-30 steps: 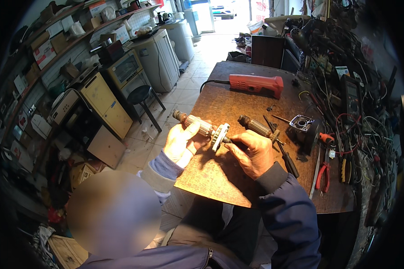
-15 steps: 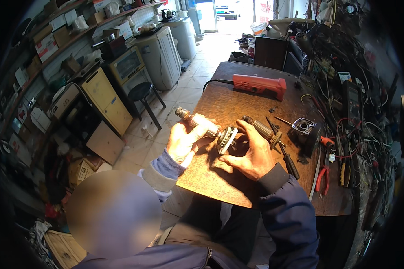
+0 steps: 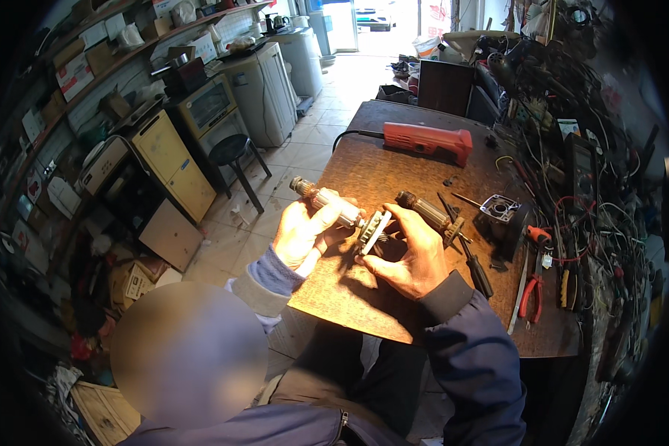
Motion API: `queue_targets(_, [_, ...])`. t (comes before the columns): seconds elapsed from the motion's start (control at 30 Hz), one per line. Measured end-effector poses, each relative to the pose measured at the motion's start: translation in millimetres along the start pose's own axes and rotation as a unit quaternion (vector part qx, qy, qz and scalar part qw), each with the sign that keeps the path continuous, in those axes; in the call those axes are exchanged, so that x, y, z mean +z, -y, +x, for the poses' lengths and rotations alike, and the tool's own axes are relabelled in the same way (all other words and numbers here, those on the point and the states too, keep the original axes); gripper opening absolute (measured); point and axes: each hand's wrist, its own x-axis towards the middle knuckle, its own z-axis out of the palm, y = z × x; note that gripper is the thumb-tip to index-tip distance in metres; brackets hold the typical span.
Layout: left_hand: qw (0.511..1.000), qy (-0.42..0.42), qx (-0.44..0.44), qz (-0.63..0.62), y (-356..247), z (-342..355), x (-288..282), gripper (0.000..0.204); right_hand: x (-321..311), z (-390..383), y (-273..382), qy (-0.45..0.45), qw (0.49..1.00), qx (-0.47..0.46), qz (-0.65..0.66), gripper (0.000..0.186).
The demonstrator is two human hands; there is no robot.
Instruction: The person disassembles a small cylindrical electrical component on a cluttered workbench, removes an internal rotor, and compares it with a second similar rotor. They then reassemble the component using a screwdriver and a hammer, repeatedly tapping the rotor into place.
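Above the near part of the wooden table [image 3: 327, 301], my left hand [image 3: 299, 236] is closed around a motor armature [image 3: 324, 199] with its commutator end pointing up and to the left. At the armature's other end sits a round, ribbed metal piece [image 3: 372, 232], perhaps a fan or bearing plate. My right hand [image 3: 418, 259] pinches this piece at its rim between thumb and fingers. Some of its inner side is hidden by the fingers. Just beyond my right hand, a second armature [image 3: 426, 210] lies on the table.
A red power tool body [image 3: 427, 141] with a black cord lies farther back. To the right are a screwdriver [image 3: 479, 276], a metal housing [image 3: 498, 209], red-handled pliers [image 3: 530, 299] and a multimeter [image 3: 583, 167] beside tangled wires. A black stool [image 3: 234, 152] stands left of the table.
The ribbed piece has tilted slightly, and my right fingers have shifted a little along its rim. My left hand keeps its hold on the armature. The whole view has moved slightly.
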Motion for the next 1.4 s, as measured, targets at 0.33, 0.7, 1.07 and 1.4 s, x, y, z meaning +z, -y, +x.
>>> queue_targets(0.33, [0.997,-0.020,-0.046,-0.060,5,4,-11,0.028,2,1,3,-0.019,0.999,0.010,0.032,0.061])
queue_targets(0.7, [0.993,-0.050,-0.058,-0.093,8,7,-15,0.024,0,-2,1,-0.040,0.997,0.025,0.063,0.023])
queue_targets(1.07, [0.997,-0.008,-0.044,-0.070,3,4,-12,0.031,0,-2,0,-0.009,0.996,0.044,0.075,0.032])
queue_targets(1.4, [0.999,0.019,0.024,-0.027,2,1,-5,0.036,-4,4,4,0.103,0.929,0.210,0.287,0.065])
